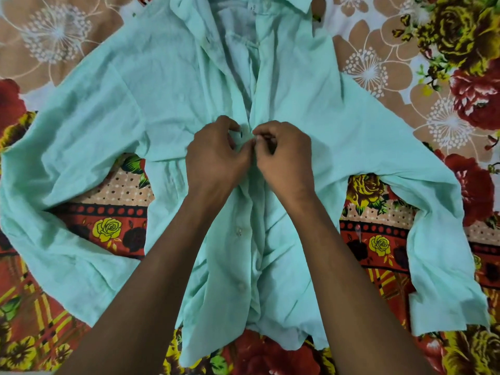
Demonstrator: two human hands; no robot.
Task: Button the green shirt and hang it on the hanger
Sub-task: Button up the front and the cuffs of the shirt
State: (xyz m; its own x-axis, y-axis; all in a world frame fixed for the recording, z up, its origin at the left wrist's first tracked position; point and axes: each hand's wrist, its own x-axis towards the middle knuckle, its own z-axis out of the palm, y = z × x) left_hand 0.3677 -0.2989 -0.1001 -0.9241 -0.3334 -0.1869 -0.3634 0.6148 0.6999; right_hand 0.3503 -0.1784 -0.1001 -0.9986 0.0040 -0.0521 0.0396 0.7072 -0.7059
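Note:
The light green shirt (pixel 151 85) lies flat, front up, on a flowered bedsheet, collar at the far end and both sleeves spread out and bent toward me. My left hand (pixel 216 155) pinches the left front edge at mid-chest, beside a small dark buttonhole. My right hand (pixel 284 155) pinches the right front edge against it, fingertips touching the left hand's. Below my hands the front is closed, with two white buttons (pixel 239 230) showing in a row. Above my hands the front gapes open up to the collar (pixel 286 4). No hanger is in view.
The flowered bedsheet (pixel 405 77), in red, yellow and tan, covers everything around the shirt. The left sleeve (pixel 54 163) and right sleeve (pixel 438 239) reach out to both sides. The shirt hem (pixel 243 339) lies near me between my forearms.

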